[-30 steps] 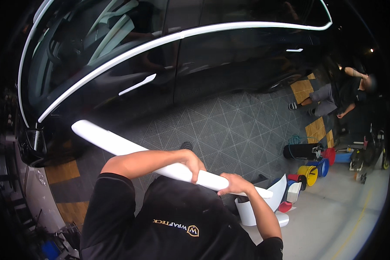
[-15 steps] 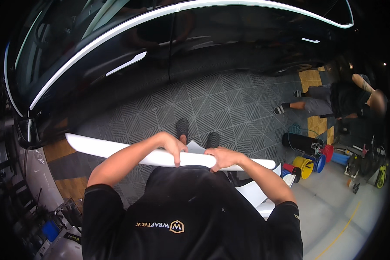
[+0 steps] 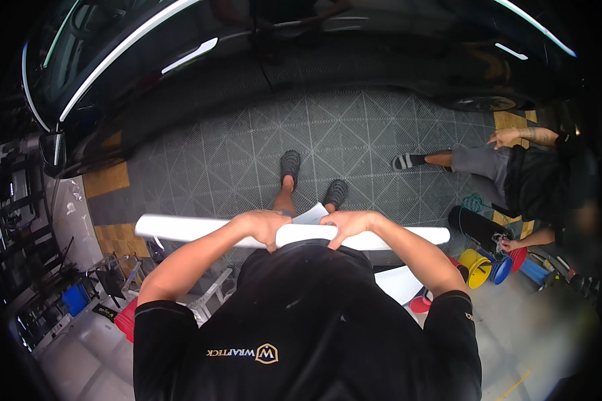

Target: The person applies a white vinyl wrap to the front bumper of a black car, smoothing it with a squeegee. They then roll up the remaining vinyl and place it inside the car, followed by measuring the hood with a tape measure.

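Observation:
A long white roll of film (image 3: pixel 174 227) lies crosswise at my waist, against my black shirt. My left hand (image 3: pixel 264 228) grips it left of its middle, fingers curled round it. My right hand (image 3: pixel 346 226) is closed on it a little to the right, thumb on the near side. Loose white sheet (image 3: pixel 394 284) shows below the roll on the right, and a corner pokes up beyond it between my hands. How the sheet joins the roll is hidden.
A black car (image 3: pixel 368 60) spans the top, past the tiled mat (image 3: pixel 227 154). At right a co-worker (image 3: pixel 542 174) reaches toward a black cylinder with hose (image 3: pixel 475 227), beside coloured buckets (image 3: pixel 477 267). A metal step stool (image 3: pixel 217 291) and clutter stand lower left.
The roll has levelled from a diagonal and sits across my waist, both hands still on it. My view has turned down toward my feet. The co-worker has moved closer and reaches toward the cylinder.

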A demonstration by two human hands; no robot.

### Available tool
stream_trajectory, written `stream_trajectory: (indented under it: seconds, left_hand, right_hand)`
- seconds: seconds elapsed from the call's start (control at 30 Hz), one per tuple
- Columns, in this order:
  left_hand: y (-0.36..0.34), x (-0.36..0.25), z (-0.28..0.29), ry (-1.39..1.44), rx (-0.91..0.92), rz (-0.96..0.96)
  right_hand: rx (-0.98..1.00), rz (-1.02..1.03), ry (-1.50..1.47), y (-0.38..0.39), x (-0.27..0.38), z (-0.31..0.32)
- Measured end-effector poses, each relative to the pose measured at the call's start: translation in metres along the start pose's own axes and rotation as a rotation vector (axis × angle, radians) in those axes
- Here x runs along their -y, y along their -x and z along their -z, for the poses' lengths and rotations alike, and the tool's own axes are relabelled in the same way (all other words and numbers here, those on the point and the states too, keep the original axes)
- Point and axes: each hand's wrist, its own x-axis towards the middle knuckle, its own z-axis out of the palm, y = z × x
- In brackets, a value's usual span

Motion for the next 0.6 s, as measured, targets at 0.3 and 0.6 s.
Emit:
stream_trajectory:
  seconds: [0.3,0.6]
  left_hand:
    - [-0.025,-0.01,-0.003,0.397,0.285,0.045]
    - [-0.004,-0.025,-0.029,-0.202,-0.227,0.179]
  right_hand:
    - [-0.199,0.204,0.492,0.029,-0.022,0.006]
    - [0.161,-0.065,-0.01,-0.014,-0.025,0.027]
